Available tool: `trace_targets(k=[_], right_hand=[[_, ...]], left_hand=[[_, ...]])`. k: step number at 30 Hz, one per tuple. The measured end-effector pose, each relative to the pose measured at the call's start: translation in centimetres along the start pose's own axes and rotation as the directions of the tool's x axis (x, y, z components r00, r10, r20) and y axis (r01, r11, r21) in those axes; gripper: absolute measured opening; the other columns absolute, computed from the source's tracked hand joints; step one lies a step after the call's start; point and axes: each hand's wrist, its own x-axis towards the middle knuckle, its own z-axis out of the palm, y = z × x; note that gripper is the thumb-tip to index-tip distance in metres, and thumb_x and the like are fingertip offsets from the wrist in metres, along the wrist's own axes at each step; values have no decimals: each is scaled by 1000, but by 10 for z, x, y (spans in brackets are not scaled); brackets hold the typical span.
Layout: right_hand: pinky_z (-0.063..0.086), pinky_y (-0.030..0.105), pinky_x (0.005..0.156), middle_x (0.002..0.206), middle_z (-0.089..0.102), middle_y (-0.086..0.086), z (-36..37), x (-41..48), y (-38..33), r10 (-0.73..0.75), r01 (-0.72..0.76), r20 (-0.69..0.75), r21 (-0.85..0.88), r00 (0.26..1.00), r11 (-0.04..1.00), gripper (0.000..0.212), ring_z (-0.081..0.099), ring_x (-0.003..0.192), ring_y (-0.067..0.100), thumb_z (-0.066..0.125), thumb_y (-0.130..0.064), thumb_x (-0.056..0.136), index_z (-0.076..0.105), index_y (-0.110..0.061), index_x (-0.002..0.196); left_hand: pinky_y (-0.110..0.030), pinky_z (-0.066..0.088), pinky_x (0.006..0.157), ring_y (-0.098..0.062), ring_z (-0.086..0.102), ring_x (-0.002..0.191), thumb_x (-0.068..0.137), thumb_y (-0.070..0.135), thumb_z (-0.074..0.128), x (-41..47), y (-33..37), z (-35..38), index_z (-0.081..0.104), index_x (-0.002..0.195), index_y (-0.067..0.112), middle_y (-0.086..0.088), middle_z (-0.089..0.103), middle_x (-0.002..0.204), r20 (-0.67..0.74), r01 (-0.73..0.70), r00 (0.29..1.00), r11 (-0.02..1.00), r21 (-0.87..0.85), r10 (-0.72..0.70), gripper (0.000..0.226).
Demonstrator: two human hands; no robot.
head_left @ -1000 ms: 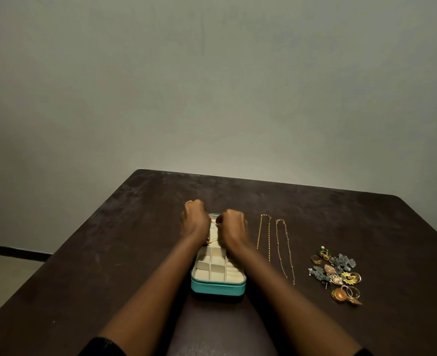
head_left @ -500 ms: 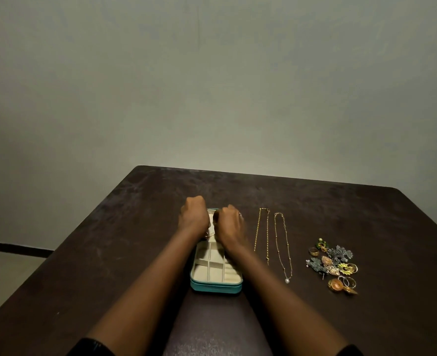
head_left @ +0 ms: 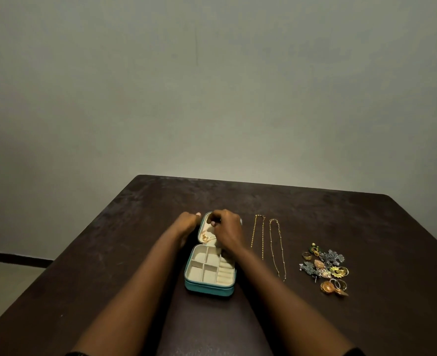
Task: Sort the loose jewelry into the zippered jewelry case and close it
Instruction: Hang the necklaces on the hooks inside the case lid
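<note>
A teal zippered jewelry case (head_left: 207, 287) lies open in the middle of the table, its cream compartments showing nothing in them. Its lid (head_left: 204, 227) stands tilted back, with a gold necklace (head_left: 206, 237) bunched inside. My left hand (head_left: 186, 223) grips the lid's left edge. My right hand (head_left: 227, 229) reaches over the lid from the right, fingertips pinched at the necklace's upper end. Two gold chains (head_left: 257, 235) (head_left: 276, 249) lie stretched out right of the case. A pile of earrings, rings and brooches (head_left: 325, 268) sits further right.
The dark brown table (head_left: 109, 253) ends at a far edge close to a plain grey wall. Its left edge drops to a pale floor. My forearms cross the near part of the table on either side of the case.
My hands have moved apart on the lid: the left has slid to its left edge and the right now sits over its top. The lid's inside and the necklace are now exposed.
</note>
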Motion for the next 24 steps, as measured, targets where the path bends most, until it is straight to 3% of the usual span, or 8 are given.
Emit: trace_targets(k=[5,8,11,14,21,24], right_hand=[[46,24,72,91,72,14,-10,-2,-4,40,-36,-25,151,999,988,17,60,75,14,57,2,82,72,-5,89],[52,28,75,90,73,15,-16,-5,-7,47,-39,-39,199,998,979,15,62,73,16,61,0,82,72,-4,91],[48,26,79,95,73,12,-22,-10,-11,-26,38,-76,154,997,987,16,66,85,21,60,-2,84,72,-4,94],[46,27,75,95,72,13,-27,-18,-11,-92,121,-220,122,971,985,19,66,87,25,57,2,83,71,-3,93],[46,26,69,92,68,15,-35,-45,-1,-186,231,-444,48,876,972,26,64,82,27,54,10,79,69,-1,97],[43,26,67,99,60,13,-36,-54,7,-126,179,-503,58,855,982,25,60,83,26,61,1,82,66,-5,106]], left_hand=[[-39,48,66,-28,58,70,96,2,39,-13,5,1,56,89,-6,-19,58,79,113,82,992,973,-214,-58,21],[-37,49,66,-26,56,69,98,1,35,-19,5,2,56,87,-2,-17,57,78,126,46,992,949,-312,-6,24],[-36,52,71,-24,59,75,99,1,33,-26,0,2,57,104,1,-15,61,85,163,-25,981,904,-428,104,24],[-35,58,67,-24,62,82,98,0,33,-31,-7,2,54,119,6,-15,63,93,173,-47,969,818,-573,177,30],[-33,59,65,-23,61,88,97,-2,33,-44,-19,9,49,131,9,-15,63,100,135,-68,964,701,-710,231,39],[-34,59,67,-24,62,90,97,-1,34,-51,-20,13,48,132,8,-15,64,103,119,-85,964,702,-707,237,39]])
